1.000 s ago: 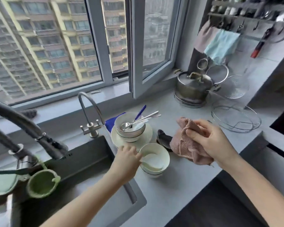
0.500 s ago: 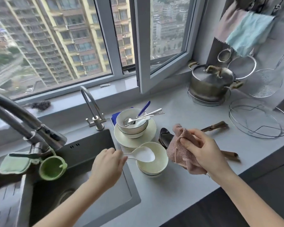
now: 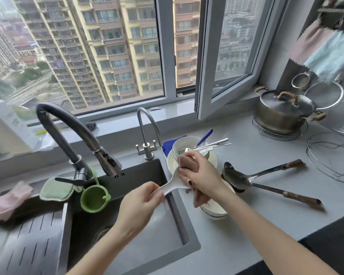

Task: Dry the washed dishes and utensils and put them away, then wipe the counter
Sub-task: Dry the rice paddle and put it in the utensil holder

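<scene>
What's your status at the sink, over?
Left hand pinches white spoon by its handle. Right hand grips pink cloth, wrapped over the spoon's head. Bowl of cutlery close behind, not blocking.

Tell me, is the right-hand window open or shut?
Open: the window sash swings inward over the counter, its bottom rail angled well away from the fixed frame.

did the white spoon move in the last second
Yes. The white spoon lay in the near bowl; now the left hand holds it left of that bowl, over the sink edge, scoop in the cloth the right hand grips.
</scene>
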{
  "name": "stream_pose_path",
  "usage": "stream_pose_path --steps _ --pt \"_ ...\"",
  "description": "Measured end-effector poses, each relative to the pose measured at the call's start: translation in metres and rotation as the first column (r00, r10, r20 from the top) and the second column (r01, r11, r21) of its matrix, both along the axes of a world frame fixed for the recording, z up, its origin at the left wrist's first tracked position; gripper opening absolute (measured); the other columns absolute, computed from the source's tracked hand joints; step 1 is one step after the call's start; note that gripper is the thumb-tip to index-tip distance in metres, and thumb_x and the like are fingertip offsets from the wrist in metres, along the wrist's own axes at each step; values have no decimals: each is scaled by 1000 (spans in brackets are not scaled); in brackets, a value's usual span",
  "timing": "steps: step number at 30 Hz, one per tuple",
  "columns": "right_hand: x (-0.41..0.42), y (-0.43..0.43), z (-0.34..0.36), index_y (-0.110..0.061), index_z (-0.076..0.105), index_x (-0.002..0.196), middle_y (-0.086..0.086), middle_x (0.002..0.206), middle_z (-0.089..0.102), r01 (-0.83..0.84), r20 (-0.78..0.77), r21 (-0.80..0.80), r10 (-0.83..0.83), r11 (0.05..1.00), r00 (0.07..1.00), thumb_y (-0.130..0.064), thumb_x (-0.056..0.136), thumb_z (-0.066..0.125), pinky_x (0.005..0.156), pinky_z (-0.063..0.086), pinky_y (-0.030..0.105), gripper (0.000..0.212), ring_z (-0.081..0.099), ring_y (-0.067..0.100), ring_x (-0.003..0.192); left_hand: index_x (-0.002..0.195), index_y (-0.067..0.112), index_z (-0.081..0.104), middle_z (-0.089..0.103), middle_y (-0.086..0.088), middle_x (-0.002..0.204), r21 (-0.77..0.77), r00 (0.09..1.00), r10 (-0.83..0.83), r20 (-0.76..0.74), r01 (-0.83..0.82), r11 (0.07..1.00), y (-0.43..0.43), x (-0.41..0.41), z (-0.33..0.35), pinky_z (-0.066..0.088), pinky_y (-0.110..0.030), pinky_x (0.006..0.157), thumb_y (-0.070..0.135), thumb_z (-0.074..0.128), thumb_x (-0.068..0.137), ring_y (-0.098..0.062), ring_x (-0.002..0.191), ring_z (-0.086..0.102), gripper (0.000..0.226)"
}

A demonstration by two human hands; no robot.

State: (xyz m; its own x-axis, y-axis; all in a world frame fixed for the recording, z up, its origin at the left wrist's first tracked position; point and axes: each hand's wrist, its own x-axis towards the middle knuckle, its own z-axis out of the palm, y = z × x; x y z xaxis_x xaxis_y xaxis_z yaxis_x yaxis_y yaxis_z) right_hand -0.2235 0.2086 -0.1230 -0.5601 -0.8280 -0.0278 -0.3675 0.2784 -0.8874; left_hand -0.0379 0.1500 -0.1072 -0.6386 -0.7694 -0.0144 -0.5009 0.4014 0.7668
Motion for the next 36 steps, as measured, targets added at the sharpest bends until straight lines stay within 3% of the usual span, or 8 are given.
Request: stream_pose_path --steps 5,15,20,23,26,31,34,36 --pt "34 -24 -3 -8 64 97 5 88 69 51 -145 -34 -55 998 988 -20 88 63 75 51 40 16 63 25 79 73 12 49 44 6 45 604 988 -153 10 116 788 -19 32 7 20 -23 43 12 48 95 -12 35 34 22" --pt "43 -39 -5 -5 61 93 10 89 68 588 198 -98 -564 803 802 -44 94 47 83 51 41 41 65 33 91 85 7 66 33 7 47 644 997 -26 79 -31 764 -36 64 0 18 -17 39 37 30 99 -10 40 24 49" --pt "88 -13 17 -25 59 108 -7 102 65 159 -249 -337 -251 928 935 -39 97 44 87 42 34 24 59 16 100 64 22 63 43 4 64 465 982 38 186 -122 877 -45 66 -28 31 -27 60 52 35 92 -14 61 38 50" --pt "100 -24 -11 -21 66 105 4 115 65 -108 -775 -137 -39 985 630 -39 92 44 103 34 54 31 55 28 114 64 22 52 55 3 63 24 950 98 298 -110 994 -43 61 -36 31 -30 59 50 34 91 -21 65 52 43" --pt "104 -39 -32 -20 66 93 4 101 67 -157 -838 46 123 987 531 -38 91 46 104 30 61 27 61 29 98 60 19 57 63 1 59 -527 933 190 305 -1 850 -37 59 -33 25 -26 48 38 44 89 -22 57 62 37" --pt "96 -48 -20 -19 60 85 5 81 67 1 -618 145 89 989 781 -53 96 31 74 45 39 46 60 31 78 46 18 48 51 3 41 -547 960 151 234 1 837 -30 64 -39 9 -20 40 39 40 78 -19 36 50 40" --pt "73 -49 -19 -21 61 72 -3 68 63 48 -63 57 -45 997 997 -41 94 45 71 45 41 34 55 22 69 48 20 44 49 2 43 -541 971 158 179 -37 840 -33 72 -40 5 -17 41 41 39 80 -19 39 50 39" --pt "66 -48 -14 -13 60 82 6 73 59 249 442 -1 -223 969 869 -38 95 48 70 52 55 31 58 28 69 54 22 41 45 2 47 -511 979 179 99 -105 853 -38 78 -38 12 -18 42 42 37 85 -22 46 52 38"
